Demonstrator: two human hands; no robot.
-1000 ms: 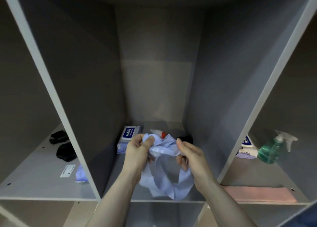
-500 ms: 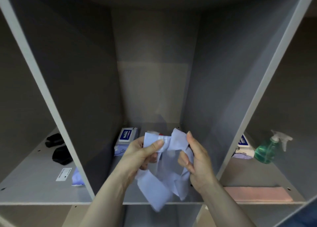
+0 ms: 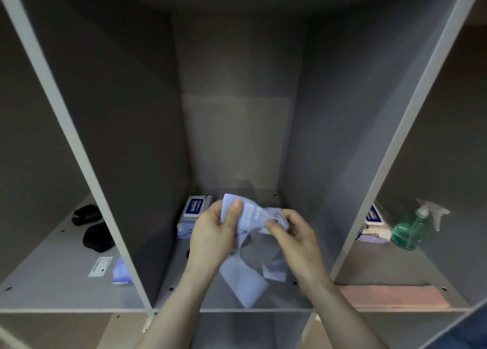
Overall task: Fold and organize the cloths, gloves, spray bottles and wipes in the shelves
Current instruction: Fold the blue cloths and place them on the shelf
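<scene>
A crumpled light blue cloth hangs between both hands over the middle compartment of the grey shelf. My left hand pinches its upper edge with the thumb on top. My right hand grips a bunched part of it just to the right. A wipes pack with a blue label lies behind the left hand. The items behind the cloth are hidden.
Left compartment: two black gloves, a white label and a bit of blue cloth. Right compartment: a green spray bottle, another wipes pack and a folded pink cloth at the front edge.
Both hands have shifted their hold along the cloth's top edge and moved closer together. The cloth has bunched up more, and its hanging end dropped lower toward the shelf's front edge.
</scene>
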